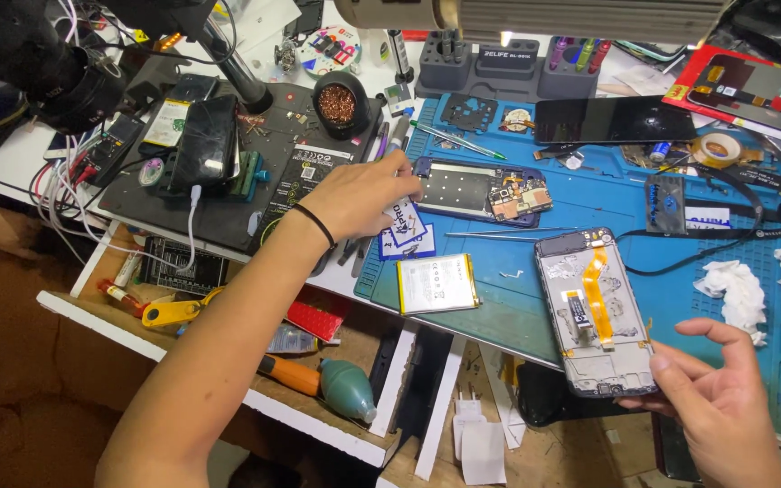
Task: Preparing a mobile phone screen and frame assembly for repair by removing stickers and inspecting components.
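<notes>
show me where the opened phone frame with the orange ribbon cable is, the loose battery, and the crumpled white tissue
opened phone frame (600,312), head view, on its orange ribbon cable.
loose battery (438,283), head view, middle of its face.
crumpled white tissue (734,285), head view, its centre.

Blue work mat (589,203), orange ribbon cable (597,294) in grey phone frame (594,312), white battery (438,283), black wristband (316,223).

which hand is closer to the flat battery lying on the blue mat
Left. The left hand hovers just up and left of the battery; the right hand is far right, holding the opened phone frame.
</notes>
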